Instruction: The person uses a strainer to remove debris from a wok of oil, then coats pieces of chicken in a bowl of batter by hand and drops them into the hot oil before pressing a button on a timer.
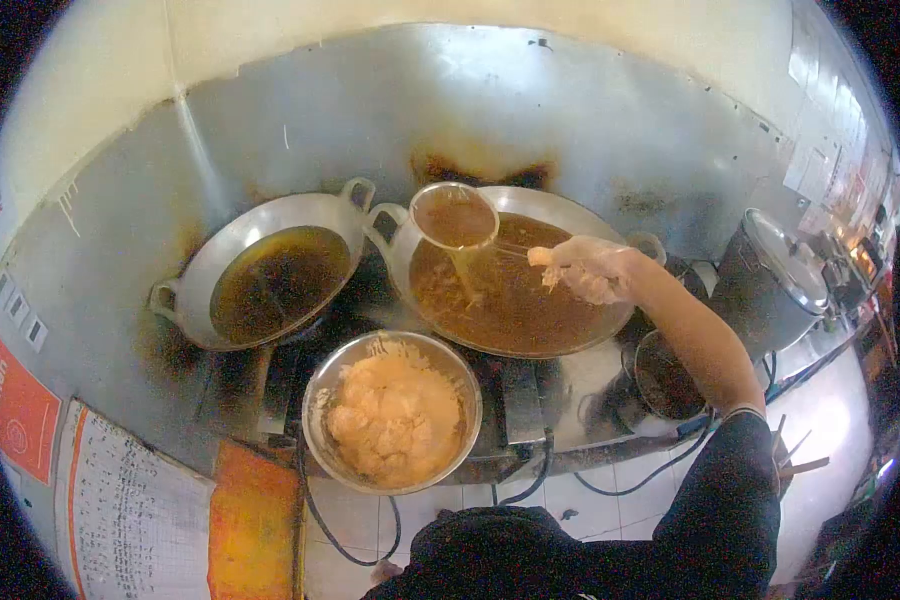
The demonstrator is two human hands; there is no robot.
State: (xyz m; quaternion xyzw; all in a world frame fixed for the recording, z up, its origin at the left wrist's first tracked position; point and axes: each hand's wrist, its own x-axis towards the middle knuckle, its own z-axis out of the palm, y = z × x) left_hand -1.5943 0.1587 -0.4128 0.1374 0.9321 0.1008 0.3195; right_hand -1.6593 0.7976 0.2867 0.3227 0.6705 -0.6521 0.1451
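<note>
Scoop (455,217) left of the right hand (592,270), up over brown liquid (530,315) in the wok (562,212); handle (513,248) gripped there, long axis running sideways; probable left hand (385,572) peeking in at bottom, can't tell its grip; red-orange sign (15,410) far left, readable sideways as "itchen"; handwritten sheet (135,520) too tiny.

One head-worn view looks forward and steeply down, its wide, round lens bowing the metal wall panel (370,120) across twelve o'clock. Nearest is the wearer's dark shirt (570,570) at six. The steel bowl (315,410) sits mid-range at seven; farther off, the ladle (455,215) shows at twelve, the left wok (290,212) at nine.
</note>
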